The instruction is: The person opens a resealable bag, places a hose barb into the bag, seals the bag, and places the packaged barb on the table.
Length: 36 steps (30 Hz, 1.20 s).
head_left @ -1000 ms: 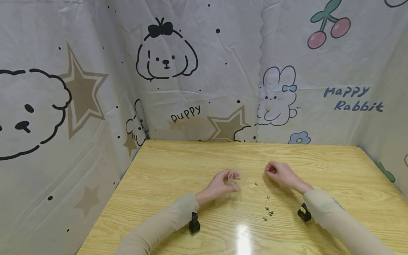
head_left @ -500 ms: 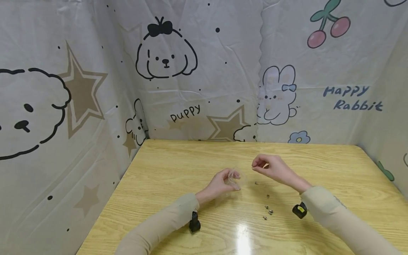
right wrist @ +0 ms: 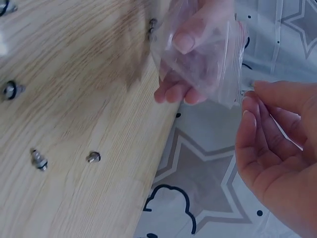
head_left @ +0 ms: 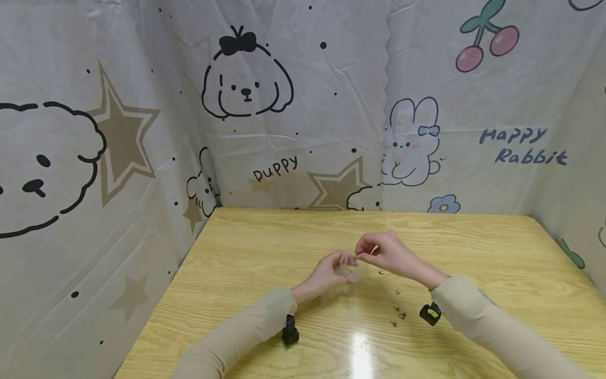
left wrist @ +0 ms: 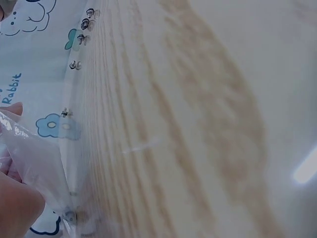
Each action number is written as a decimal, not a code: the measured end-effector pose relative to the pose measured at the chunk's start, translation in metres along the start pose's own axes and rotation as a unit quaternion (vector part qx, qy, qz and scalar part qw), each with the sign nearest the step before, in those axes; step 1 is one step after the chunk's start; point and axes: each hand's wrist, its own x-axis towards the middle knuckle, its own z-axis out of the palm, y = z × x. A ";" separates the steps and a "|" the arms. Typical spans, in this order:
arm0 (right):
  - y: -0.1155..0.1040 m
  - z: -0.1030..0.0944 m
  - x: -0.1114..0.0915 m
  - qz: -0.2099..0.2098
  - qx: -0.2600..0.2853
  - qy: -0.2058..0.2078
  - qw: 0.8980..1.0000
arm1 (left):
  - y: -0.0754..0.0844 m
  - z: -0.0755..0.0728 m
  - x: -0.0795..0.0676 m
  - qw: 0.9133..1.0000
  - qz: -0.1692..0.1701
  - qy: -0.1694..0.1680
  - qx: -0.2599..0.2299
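A clear plastic zip bag (right wrist: pixel 208 59) is held up off the table by my left hand (head_left: pixel 326 271), thumb on one side and fingers on the other. Small metal pieces like screws (right wrist: pixel 152 29) show at the bag's lower end in the right wrist view. My right hand (head_left: pixel 385 253) is at the bag's mouth, thumb and forefinger pinching a tiny metal screw (right wrist: pixel 245 92) mostly hidden by the fingertips. Several similar loose screws (head_left: pixel 402 315) with dark rings lie on the table, below and to the right of the hands.
The wood-grain table (head_left: pixel 265 237) reaches back to a patterned cloth (head_left: pixel 303 105) hanging behind and at both sides. A black wrist camera (head_left: pixel 290 334) is strapped at the left cuff, another wrist camera (head_left: pixel 430 314) at the right.
My right hand has lifted from the table and moved left to the bag's mouth. The left hand has kept the bag in nearly the same place.
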 end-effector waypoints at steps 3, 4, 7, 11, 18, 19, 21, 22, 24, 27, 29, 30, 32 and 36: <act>-0.002 0.001 0.001 -0.008 0.000 -0.002 1.000 | 0.001 0.000 0.000 1.000 0.002 0.000 0.000; -0.002 0.001 0.001 -0.009 0.000 -0.002 1.000 | 0.001 0.001 0.000 1.000 0.002 0.000 -0.001; -0.002 0.000 -0.001 -0.006 -0.002 0.004 1.000 | 0.002 0.001 0.000 1.000 0.001 0.002 -0.002; 0.001 -0.004 -0.007 0.008 -0.009 0.013 1.000 | 0.002 0.000 0.000 1.000 -0.002 0.005 -0.001; 0.011 -0.010 -0.025 0.034 -0.010 0.018 0.999 | 0.000 0.000 0.001 1.000 0.004 0.008 -0.011; 0.013 -0.011 -0.028 0.038 -0.010 0.017 0.999 | -0.001 0.000 0.001 1.000 0.005 0.008 -0.012; 0.018 -0.012 -0.035 0.047 -0.009 0.014 0.999 | -0.001 0.000 0.001 1.000 0.005 0.011 -0.011; 0.021 -0.012 -0.039 0.052 -0.009 0.011 0.999 | -0.001 0.000 0.001 1.000 0.005 0.012 -0.012; 0.027 -0.013 -0.046 0.060 -0.011 0.006 0.998 | -0.001 0.000 0.001 1.000 0.004 0.013 -0.009; 0.036 -0.013 -0.056 0.068 -0.009 -0.006 0.998 | -0.001 0.000 0.000 1.000 0.003 0.011 -0.002; 0.042 -0.013 -0.062 0.071 -0.009 -0.015 0.997 | 0.000 0.000 0.000 1.000 0.001 0.009 0.001; 0.044 -0.013 -0.065 0.071 -0.009 -0.021 0.997 | 0.000 -0.001 -0.001 1.000 0.002 0.008 0.002; 0.050 -0.013 -0.070 0.073 -0.010 -0.030 0.997 | 0.000 -0.001 -0.001 1.000 0.000 0.007 0.001; 0.060 -0.012 -0.078 0.078 0.000 -0.055 0.995 | 0.000 -0.001 -0.002 1.000 0.000 0.007 -0.003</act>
